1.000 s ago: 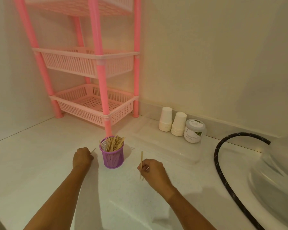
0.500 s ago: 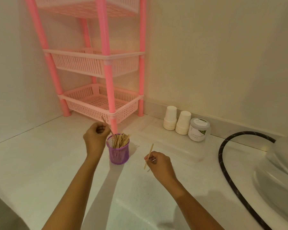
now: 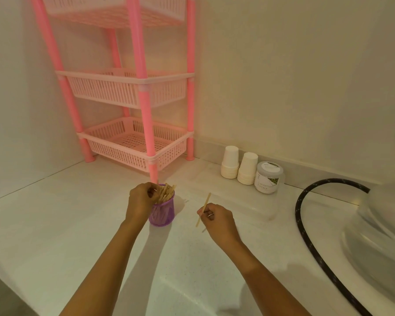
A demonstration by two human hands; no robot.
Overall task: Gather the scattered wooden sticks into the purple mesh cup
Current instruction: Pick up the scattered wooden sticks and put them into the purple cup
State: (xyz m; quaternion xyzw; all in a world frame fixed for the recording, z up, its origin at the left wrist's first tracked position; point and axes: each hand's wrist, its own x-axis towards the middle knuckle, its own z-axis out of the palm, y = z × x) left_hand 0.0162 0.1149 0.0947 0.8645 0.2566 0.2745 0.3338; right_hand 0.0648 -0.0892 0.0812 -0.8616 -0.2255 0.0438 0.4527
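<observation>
Sticks (image 3: 166,193) fill the purple mesh cup (image 3: 162,213); my left grip (image 3: 141,199) pinches them at the rim, my right grip (image 3: 217,218) pinches one wooden stick (image 3: 204,207). Pink rack (image 3: 144,124) stands just behind, paper cups (image 3: 238,165) and black hose (image 3: 306,215) to my right.

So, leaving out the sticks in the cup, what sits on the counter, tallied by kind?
Purple mesh cup: 1
Paper cup stacks: 2
Jar: 1
Pink rack: 1
Black hose: 1
Total: 6
</observation>
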